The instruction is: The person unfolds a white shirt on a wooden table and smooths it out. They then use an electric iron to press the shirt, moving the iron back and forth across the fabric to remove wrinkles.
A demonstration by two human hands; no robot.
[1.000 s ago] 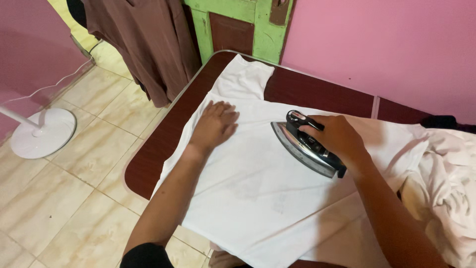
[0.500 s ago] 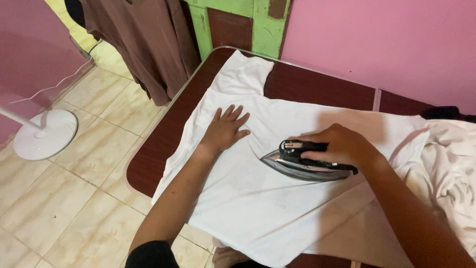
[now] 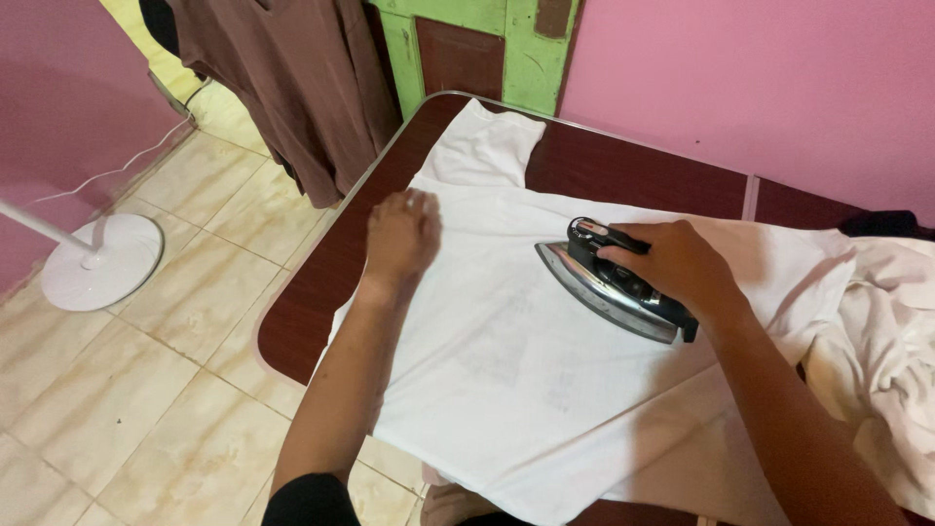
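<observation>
A white T-shirt (image 3: pixel 506 360) lies spread flat on a dark red-brown table (image 3: pixel 623 175), one sleeve pointing to the far edge. My right hand (image 3: pixel 677 263) grips the black handle of a silver clothes iron (image 3: pixel 609 282), which rests on the shirt's upper middle with its tip pointing left. At the shirt's left edge, my left hand (image 3: pixel 399 234) presses on the cloth, its fingers curled and blurred.
A heap of crumpled white cloth (image 3: pixel 891 331) lies at the table's right end. Brown garments (image 3: pixel 292 78) hang at the far left beside a green door frame (image 3: pixel 477 49). A white fan base (image 3: pixel 102 263) stands on the tiled floor. A pink wall runs behind the table.
The iron has slid from the shirt's middle back up and to the right. My left hand has moved left toward the shirt's edge.
</observation>
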